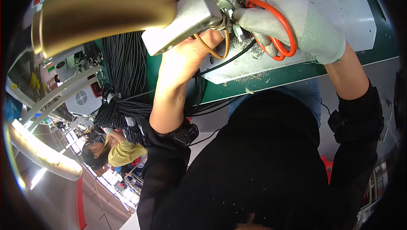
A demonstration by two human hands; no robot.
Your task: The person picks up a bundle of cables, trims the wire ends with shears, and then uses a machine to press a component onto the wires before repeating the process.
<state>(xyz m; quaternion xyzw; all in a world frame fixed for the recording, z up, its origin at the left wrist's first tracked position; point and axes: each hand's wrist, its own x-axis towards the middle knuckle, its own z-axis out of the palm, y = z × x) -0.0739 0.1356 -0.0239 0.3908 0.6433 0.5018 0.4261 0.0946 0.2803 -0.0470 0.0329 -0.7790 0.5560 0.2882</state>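
Right hand (296,20), in white knit glove, fingers closed through orange-handled scissors (277,28). Left hand (190,54), bare, pinching thin orange wire loop (220,51) under grey metal fixture (186,16). Black cable (231,58) crosses white mat on green surface (296,73).

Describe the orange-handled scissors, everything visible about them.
The scissors have bright orange loop handles, glossy like plastic, and grey metal blades. The right hand, in a grey knit glove, grips them with fingers through the loops. The blades point left toward the grey metal fixture, where the bare left hand holds an orange wire. The blade tips are mostly hidden by the gloved fingers, so whether they are open cannot be told. They sit above a white board strewn with small clippings.
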